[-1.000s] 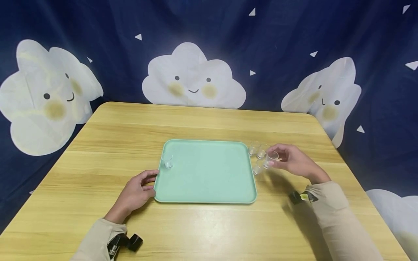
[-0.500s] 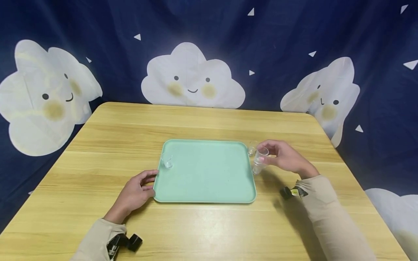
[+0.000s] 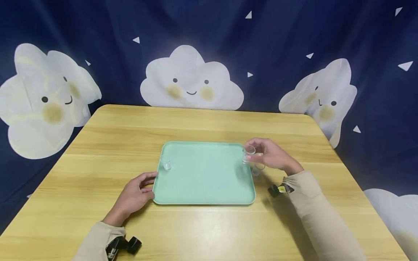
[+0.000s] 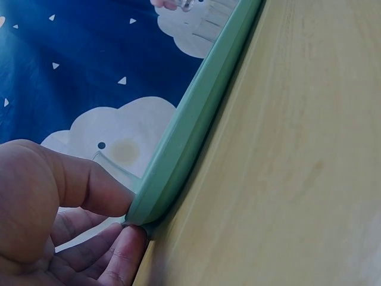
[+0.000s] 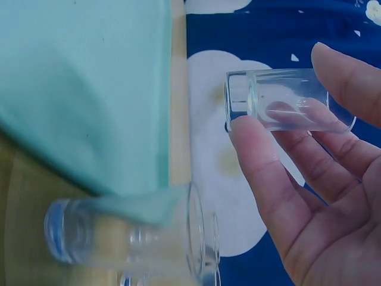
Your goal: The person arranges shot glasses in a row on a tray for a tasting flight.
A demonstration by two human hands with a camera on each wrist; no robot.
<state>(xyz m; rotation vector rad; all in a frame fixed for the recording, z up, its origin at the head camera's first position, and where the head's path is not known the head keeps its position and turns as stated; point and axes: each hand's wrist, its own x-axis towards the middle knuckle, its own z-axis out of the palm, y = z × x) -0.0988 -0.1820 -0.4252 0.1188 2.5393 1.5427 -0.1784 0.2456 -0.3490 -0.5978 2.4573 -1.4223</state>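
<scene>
The right hand's (image 3: pixel 273 155) thumb and fingers are clamped on a small clear glass (image 5: pixel 286 89), gripping its sides so that its base stays free underneath; the glass is roughly upright and raised over the right edge of the green tray (image 3: pixel 205 175). The left hand (image 3: pixel 131 195) has its thumb and curled fingers closed on the tray's left edge near the front corner, probably to keep the tray from sliding while the other hand works. Just outside the right edge, below the right hand, stands another glass (image 5: pixel 122 238), with at least one more partly hidden behind it, seemingly kept within that hand's easy reach. A single glass (image 3: pixel 167 165) stands on the tray near its left edge, well apart from the others. The tray lies flat on the wooden table (image 3: pixel 202 232), lengthwise before the person, with a dark blue cloud-print curtain (image 3: pixel 215 25) behind.
</scene>
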